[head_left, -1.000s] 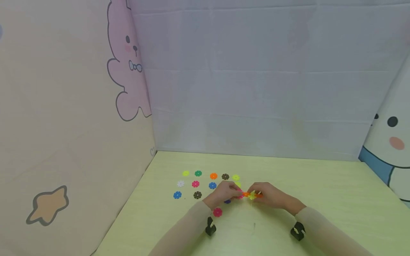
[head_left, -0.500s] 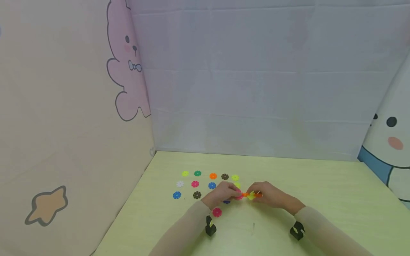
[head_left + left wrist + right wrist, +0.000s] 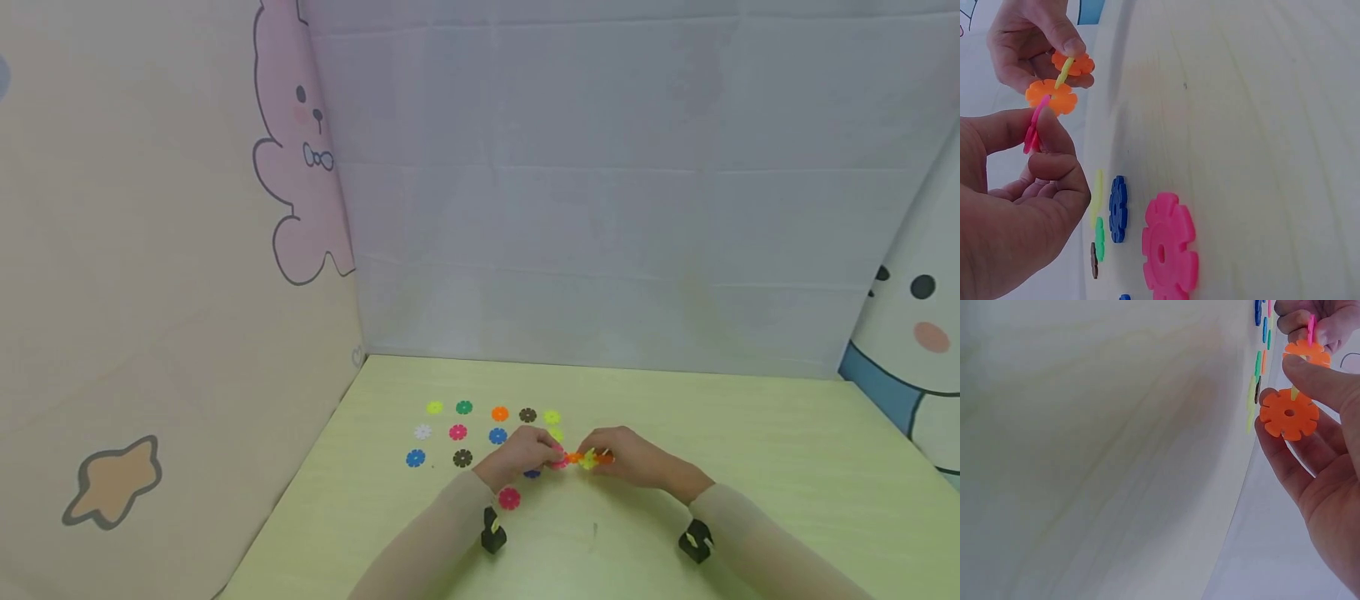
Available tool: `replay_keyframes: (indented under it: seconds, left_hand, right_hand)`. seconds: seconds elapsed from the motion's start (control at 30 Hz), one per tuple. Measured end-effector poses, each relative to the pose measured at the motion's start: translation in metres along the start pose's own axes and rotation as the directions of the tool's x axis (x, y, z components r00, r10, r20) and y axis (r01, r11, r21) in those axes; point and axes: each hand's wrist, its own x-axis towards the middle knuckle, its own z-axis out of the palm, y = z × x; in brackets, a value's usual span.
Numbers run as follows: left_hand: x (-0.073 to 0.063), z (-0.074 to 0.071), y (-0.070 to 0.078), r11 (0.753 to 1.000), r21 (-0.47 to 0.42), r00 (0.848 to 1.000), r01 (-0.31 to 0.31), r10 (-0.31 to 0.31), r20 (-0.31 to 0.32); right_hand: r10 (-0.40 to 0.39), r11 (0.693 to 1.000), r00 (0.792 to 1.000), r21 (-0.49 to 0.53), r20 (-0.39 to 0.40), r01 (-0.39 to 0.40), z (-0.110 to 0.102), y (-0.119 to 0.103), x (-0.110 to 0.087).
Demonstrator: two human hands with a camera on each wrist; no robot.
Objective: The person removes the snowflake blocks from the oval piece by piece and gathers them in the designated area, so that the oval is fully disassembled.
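Notched plastic flower discs are joined in a short chain held between both hands, over the table. My left hand (image 3: pixel 523 448) pinches a pink disc (image 3: pixel 1034 128) between thumb and forefinger. In the left wrist view, that pink disc stands edge-on, its edge at an orange disc (image 3: pixel 1065 103). Beyond it a yellow disc (image 3: pixel 1064 72) links to a second orange disc (image 3: pixel 1302 425). My right hand (image 3: pixel 633 458) grips the yellow and far orange end, thumb on the near side and fingers curled behind. Fingers partly cover the slots.
Loose discs lie in rough rows on the pale table (image 3: pixel 712 417), left of the hands: a white one (image 3: pixel 423 432), a green one (image 3: pixel 464 407), a dark brown one (image 3: pixel 462 458) and several others. A magenta disc (image 3: pixel 509 499) lies near the left wrist. Fabric walls (image 3: pixel 600 250) stand behind and beside.
Both hands stay almost in place. The pink disc shows slightly more beside the left fingertips, and the chain has shifted only slightly.
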Motion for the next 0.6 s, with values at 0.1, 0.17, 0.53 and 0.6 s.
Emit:
replay_keyframes:
  seconds: [0.1,0.17,0.53,0.6]
  left_hand:
    - [0.0,0.0,0.0,1.0,0.019,1.0,0.013,-0.013,-0.008]
    - [0.0,0.0,0.001,0.999,0.027,1.0,0.023,-0.022,-0.021]
    - [-0.001,-0.01,0.005,0.998,0.053,0.998,0.016,-0.012,-0.062]
    - [-0.002,-0.012,0.005,0.998,0.067,0.998,0.006,-0.002,-0.056]
  right_hand:
    - [0.001,1.0,1.0,0.004,0.0,-0.001,-0.001,-0.001,0.0]
    - [0.002,1.0,1.0,0.0,-0.003,-0.002,-0.001,0.0,-0.001]
    - [0.059,0.998,0.998,-0.034,0.01,-0.058,-0.001,0.009,-0.007]
    - [0.08,0.996,0.997,-0.036,0.023,-0.079,-0.001,0.01,-0.007]
